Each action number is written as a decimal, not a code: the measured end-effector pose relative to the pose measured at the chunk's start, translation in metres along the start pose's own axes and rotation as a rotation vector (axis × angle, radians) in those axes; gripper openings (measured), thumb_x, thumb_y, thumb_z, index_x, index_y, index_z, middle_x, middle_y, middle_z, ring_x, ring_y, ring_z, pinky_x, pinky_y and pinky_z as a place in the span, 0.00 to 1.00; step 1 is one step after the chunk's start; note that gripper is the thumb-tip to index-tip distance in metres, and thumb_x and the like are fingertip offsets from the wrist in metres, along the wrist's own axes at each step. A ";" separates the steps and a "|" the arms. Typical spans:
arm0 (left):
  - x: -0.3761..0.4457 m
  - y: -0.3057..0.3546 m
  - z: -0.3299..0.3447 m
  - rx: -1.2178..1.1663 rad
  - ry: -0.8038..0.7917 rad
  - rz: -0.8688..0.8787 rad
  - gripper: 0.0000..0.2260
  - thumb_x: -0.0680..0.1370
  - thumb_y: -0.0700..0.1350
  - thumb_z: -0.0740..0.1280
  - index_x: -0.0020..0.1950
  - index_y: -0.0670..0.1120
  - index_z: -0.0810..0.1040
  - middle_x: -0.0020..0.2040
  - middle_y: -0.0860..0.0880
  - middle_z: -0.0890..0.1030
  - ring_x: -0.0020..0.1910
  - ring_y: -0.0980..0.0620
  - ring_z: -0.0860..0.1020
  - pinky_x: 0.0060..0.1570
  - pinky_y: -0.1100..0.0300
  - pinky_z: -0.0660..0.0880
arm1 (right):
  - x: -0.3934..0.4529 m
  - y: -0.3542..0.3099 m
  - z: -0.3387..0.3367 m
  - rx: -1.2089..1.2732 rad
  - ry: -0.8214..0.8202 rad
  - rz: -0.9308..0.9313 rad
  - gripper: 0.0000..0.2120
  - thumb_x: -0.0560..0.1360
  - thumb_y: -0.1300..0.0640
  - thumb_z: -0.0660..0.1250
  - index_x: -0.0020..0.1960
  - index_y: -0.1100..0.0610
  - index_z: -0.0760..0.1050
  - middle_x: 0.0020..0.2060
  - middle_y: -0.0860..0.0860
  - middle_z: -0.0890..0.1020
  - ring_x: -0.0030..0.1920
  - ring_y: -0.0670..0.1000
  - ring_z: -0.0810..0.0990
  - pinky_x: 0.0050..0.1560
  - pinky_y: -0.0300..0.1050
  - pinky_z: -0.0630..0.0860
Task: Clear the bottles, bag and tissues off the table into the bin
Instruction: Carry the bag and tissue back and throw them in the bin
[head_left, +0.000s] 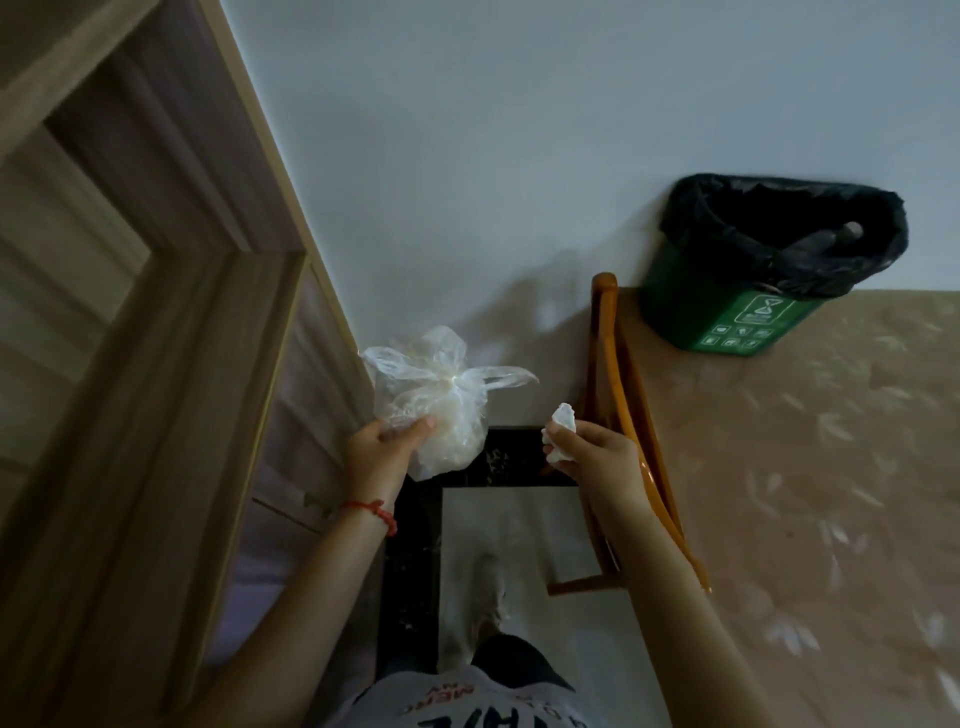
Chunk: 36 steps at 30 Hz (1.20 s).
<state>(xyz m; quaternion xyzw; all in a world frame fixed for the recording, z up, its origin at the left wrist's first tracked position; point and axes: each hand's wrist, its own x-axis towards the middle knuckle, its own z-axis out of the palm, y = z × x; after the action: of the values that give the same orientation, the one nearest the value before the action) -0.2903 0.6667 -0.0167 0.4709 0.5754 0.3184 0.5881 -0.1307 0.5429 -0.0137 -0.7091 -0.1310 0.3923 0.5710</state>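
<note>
Left hand (382, 449) has its grip closed on a clear knotted bag (434, 402), held up in the air by the door frame (208, 312). The bag's long axis runs roughly up and away from the hand, with the tied handle tail sticking out to the right. Right hand (592, 449) is pinching a crumpled tissue (561, 428), grip closed on it, just beside the chair (618, 395). Green bin (727, 306) with a black liner (779, 228) sits on the counter (831, 467) against the wall, well apart from both hands, with what looks like a bottle (831, 236) lying inside
</note>
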 end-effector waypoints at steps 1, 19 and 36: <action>0.009 0.003 0.006 -0.005 0.001 0.001 0.07 0.69 0.39 0.73 0.35 0.42 0.76 0.33 0.49 0.77 0.32 0.54 0.75 0.26 0.71 0.73 | 0.011 -0.005 0.001 -0.007 -0.006 -0.003 0.08 0.73 0.58 0.69 0.47 0.63 0.80 0.39 0.56 0.82 0.41 0.51 0.81 0.41 0.38 0.78; 0.129 0.064 0.093 0.034 -0.076 0.061 0.14 0.69 0.37 0.73 0.28 0.43 0.71 0.24 0.49 0.73 0.18 0.62 0.71 0.20 0.69 0.69 | 0.134 -0.073 0.005 0.032 0.052 0.020 0.05 0.72 0.57 0.69 0.41 0.58 0.81 0.35 0.54 0.81 0.37 0.49 0.80 0.37 0.37 0.77; 0.194 0.098 0.210 0.179 -0.664 0.120 0.13 0.62 0.46 0.76 0.37 0.42 0.76 0.32 0.45 0.78 0.34 0.47 0.76 0.39 0.54 0.75 | 0.138 -0.085 -0.034 0.354 0.580 0.040 0.06 0.71 0.57 0.71 0.39 0.60 0.82 0.34 0.53 0.83 0.36 0.49 0.81 0.38 0.40 0.78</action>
<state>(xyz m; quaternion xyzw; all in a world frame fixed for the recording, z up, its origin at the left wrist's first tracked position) -0.0430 0.8393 -0.0218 0.6314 0.3497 0.1302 0.6798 0.0065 0.6328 0.0091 -0.6834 0.1209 0.2020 0.6911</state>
